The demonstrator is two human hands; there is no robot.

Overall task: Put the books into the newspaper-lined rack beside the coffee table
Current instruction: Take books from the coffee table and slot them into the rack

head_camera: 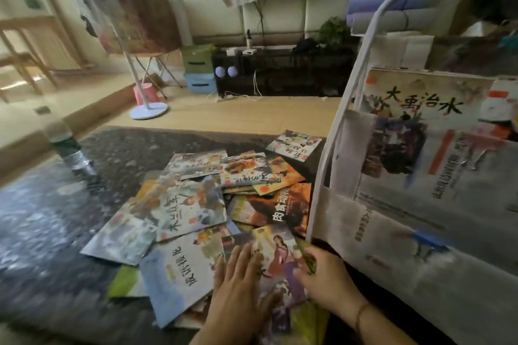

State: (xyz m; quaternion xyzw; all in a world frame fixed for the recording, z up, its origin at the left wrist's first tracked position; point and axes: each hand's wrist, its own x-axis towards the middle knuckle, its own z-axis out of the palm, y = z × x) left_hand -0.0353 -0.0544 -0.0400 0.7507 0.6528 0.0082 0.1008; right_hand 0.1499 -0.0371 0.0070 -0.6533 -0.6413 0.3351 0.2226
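Head view: your left hand [238, 286] flat, fingers straight, pressing top book [280, 269] of books [213, 204] scattered on desk [42, 218]. Your right hand [322, 274] — grip pinching that book's right edge. Rack [339, 109] just right — newspaper-lined, one book [420, 103] inside.

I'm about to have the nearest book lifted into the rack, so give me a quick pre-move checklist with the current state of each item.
1. Right hand grips the right edge of the book with the woman on its cover: ok.
2. Left hand lies flat on that cover, not gripping: not ok.
3. Rack pocket has room beside the 大禹治水 book: ok.
4. Book free of the pile: cannot tell.
5. Water bottle stands away from the path: ok.
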